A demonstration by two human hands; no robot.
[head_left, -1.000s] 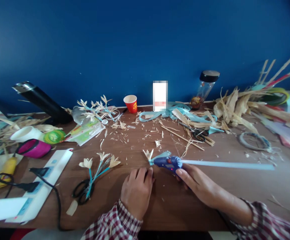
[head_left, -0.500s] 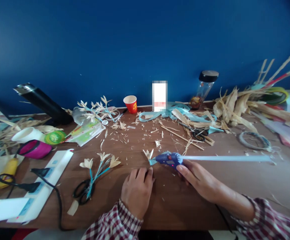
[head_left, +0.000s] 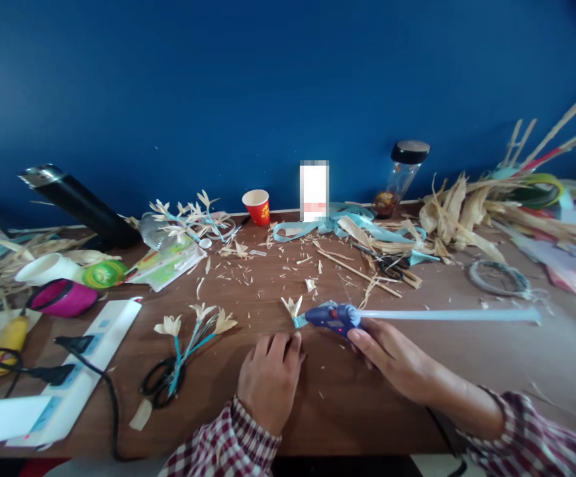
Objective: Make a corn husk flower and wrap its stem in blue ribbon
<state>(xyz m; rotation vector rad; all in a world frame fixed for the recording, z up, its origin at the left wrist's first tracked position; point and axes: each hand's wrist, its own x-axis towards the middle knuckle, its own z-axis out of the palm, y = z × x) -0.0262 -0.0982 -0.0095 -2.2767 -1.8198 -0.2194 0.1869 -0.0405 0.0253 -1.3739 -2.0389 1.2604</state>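
In my right hand is a blue glue gun, a long translucent glue stick jutting from its back. Its nozzle points left and meets a short light-blue strip at the base of a small pale husk flower. My left hand lies low on the table, fingers curled and closed at the flower's base; the stem is hidden under them. To the left, several finished-looking flowers with blue stems rest over black-handled scissors.
A white power strip with black plugs lies left, near a yellow glue gun. A red paper cup, blue ribbon, a tilted glass bottle and dried husks stand along the wall. Husk scraps litter the middle.
The view has shifted slightly, so things appear a little farther left. Both hands, the glue gun and the flower keep nearly the same places relative to each other.
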